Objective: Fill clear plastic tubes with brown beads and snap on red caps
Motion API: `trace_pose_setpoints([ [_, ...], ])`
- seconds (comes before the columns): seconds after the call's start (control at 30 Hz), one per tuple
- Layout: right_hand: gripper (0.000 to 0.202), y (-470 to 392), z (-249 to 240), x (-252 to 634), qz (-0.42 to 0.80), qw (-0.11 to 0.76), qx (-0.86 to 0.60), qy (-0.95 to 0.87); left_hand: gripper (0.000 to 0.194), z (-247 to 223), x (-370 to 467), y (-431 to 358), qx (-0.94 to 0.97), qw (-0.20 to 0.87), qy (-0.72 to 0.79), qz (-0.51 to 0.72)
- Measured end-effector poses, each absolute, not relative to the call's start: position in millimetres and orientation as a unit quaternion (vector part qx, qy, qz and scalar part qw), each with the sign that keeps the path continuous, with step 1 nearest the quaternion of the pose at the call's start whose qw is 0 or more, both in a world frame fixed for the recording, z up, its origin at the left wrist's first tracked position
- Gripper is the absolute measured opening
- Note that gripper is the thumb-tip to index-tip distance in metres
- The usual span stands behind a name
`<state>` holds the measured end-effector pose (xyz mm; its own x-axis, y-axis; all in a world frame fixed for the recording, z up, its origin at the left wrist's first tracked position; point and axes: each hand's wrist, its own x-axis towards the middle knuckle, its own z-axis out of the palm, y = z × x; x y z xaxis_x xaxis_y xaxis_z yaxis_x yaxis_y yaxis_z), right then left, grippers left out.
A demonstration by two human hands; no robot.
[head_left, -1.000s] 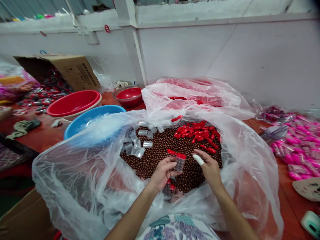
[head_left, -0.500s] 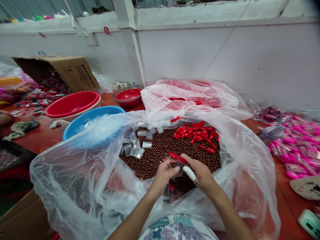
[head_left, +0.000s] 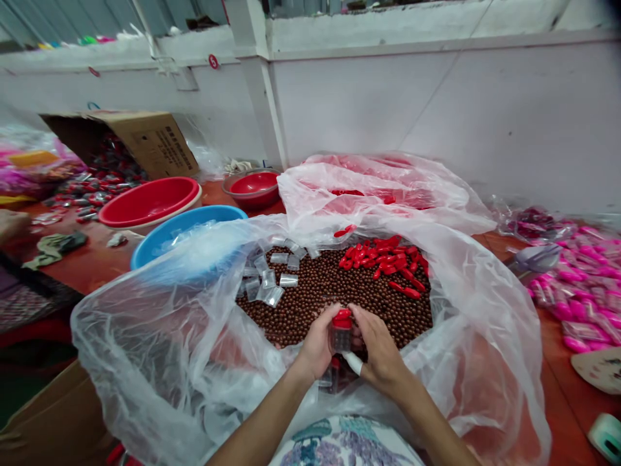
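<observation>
The grip of the left hand point(head_left: 317, 343) and that of the right hand point(head_left: 378, 343), a white wrap on one finger, are both closed around a small clear plastic container with a red top point(head_left: 342, 331), held upright between them above the near part of the brown round beads point(head_left: 315, 291). Farther out on the beads lie empty clear plastic sleeves point(head_left: 268, 279) to the left and glossy red plastic pieces point(head_left: 383, 255) to the right. A translucent white plastic bag point(head_left: 466, 304) surrounds the beads on the red surface point(head_left: 557, 382); a round blue basin point(head_left: 160, 239) sits beside it, left.
</observation>
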<state>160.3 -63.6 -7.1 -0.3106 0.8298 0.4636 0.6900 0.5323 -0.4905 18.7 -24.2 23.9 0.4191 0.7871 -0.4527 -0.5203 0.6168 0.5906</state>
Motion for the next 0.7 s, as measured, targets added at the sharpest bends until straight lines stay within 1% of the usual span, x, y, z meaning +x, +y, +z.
trace_pose_setpoints([
  [0.13, 0.075, -65, -6, 160, 0.097, 0.331, -0.503, -0.792, 0.029, 19, 21, -28, 0.202, 0.809, 0.389, 0.391],
  [0.3, 0.072, -64, -2, 158, 0.087, 0.306, -0.492, -0.810, 0.040, 8, 26, -34, 0.247, 0.783, 0.431, 0.375],
  [0.37, 0.072, -64, -1, 157, 0.086, 0.302, -0.486, -0.816, 0.041, 3, 27, -36, 0.252, 0.776, 0.440, 0.375],
  [0.57, 0.065, -63, -2, 158, 0.085, 0.298, -0.450, -0.837, 0.046, -2, 26, -44, 0.271, 0.784, 0.413, 0.376],
  [0.63, 0.062, -63, -2, 159, 0.092, 0.302, -0.453, -0.834, 0.046, 0, 22, -44, 0.297, 0.781, 0.413, 0.363],
  [0.7, 0.060, -64, -2, 159, 0.111, 0.308, -0.458, -0.827, 0.044, 3, 14, -38, 0.375, 0.752, 0.427, 0.334],
])
